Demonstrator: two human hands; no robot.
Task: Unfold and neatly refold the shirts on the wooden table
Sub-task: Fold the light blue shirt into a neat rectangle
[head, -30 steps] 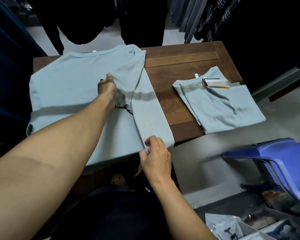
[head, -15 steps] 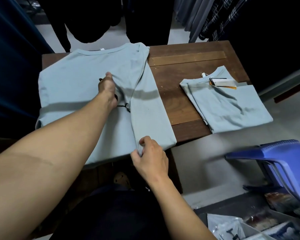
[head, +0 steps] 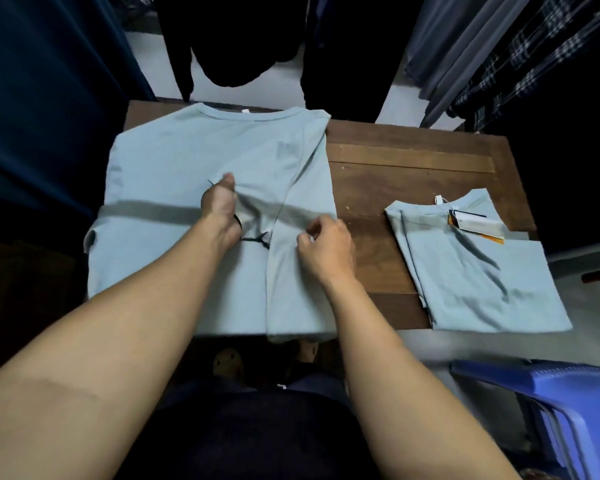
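Head view over a wooden worktop [head: 409,174]. Under both hands: a pale blue shirt [head: 174,161] spread flat, collar at the far edge, its right side folded inward as a long panel reaching the near worktop edge. Left hand [head: 220,207] clenched on a gathered pinch of fabric near the shirt's middle, thumb uppermost. Right hand [head: 326,247] just beside it, fingers curled at the outer edge of the folded panel; whether cloth is pinched there cannot be told. Right of the right hand, well apart: a second pale blue shirt [head: 475,275], folded into a rectangle, bearing a paper tag [head: 475,225] near its collar. Nearer and further right: a blue plastic chair [head: 568,403]. Beyond the hands: dark hanging garments [head: 243,36].
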